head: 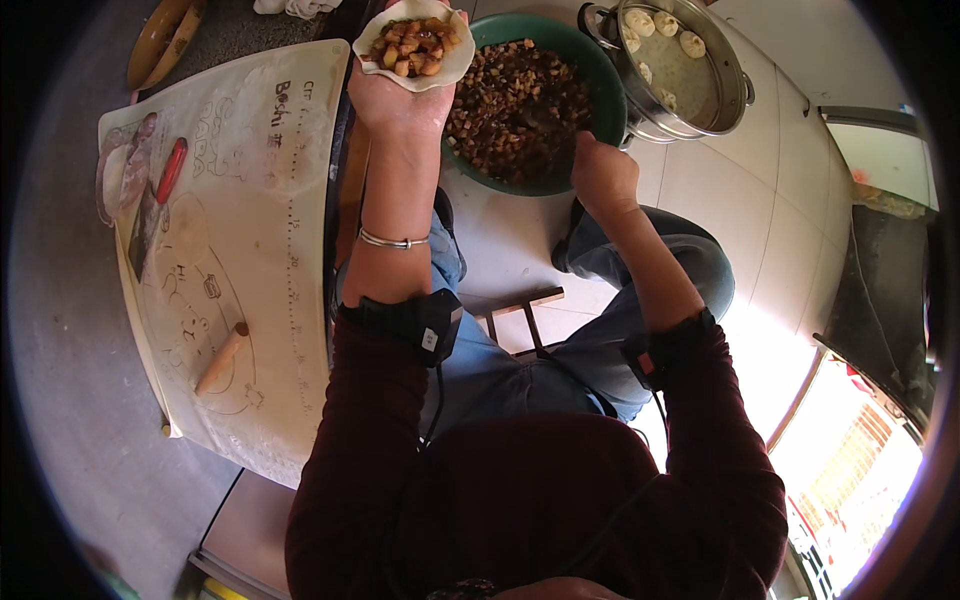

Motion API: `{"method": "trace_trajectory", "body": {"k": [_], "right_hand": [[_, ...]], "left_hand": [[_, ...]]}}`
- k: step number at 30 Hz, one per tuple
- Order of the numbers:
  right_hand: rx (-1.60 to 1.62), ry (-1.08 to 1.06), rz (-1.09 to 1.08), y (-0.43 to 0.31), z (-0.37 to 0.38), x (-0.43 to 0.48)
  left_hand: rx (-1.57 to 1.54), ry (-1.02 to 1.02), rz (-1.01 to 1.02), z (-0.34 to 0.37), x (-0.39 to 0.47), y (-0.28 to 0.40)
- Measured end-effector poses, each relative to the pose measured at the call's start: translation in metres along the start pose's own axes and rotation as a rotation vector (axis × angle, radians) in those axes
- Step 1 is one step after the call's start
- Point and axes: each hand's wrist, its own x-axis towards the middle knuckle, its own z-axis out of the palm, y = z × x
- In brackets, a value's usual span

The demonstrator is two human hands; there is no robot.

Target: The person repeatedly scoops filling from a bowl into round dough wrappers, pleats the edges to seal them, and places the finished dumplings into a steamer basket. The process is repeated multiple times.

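Observation:
My left hand point(401, 105) holds up a round dough wrapper point(365, 52), its palm underneath. Diced, sauced filling point(412, 49) is heaped in the middle of that wrapper. To its right, a large green basin point(611, 97) contains much more of the diced filling point(517, 90). My right hand point(606, 174) is curled at the basin's near right side, its fingertips over the filling. Whether it grips a utensil is hidden from this angle.
A metal steamer pot point(731, 105) with several pleated buns point(665, 24) stands beyond the basin. On the left, a printed mat point(277, 225) carries a wooden rolling pin point(222, 358), a red-handled tool point(172, 171) and dough pieces point(124, 169). A brown dish point(161, 45) sits farther back.

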Motion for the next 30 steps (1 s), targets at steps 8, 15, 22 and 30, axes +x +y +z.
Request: {"method": "trace_trajectory", "body": {"k": [8, 15, 22, 30], "right_hand": [[0.799, -0.116, 0.083, 0.016, 0.041, 0.0], [0.954, 0.152, 0.047, 0.002, -0.027, -0.008], [0.364, 0.654, -0.479, -0.053, -0.086, -0.018], [1.005, 0.178, -0.246, -0.058, -0.116, -0.017]], "left_hand": [[0.099, -0.194, -0.004, 0.0, 0.0, -0.004], [0.013, 0.093, 0.045, -0.006, 0.0, -0.006], [0.162, 0.18, 0.051, 0.005, -0.012, -0.031], [0.157, 0.24, 0.036, 0.015, -0.014, -0.031]]}}
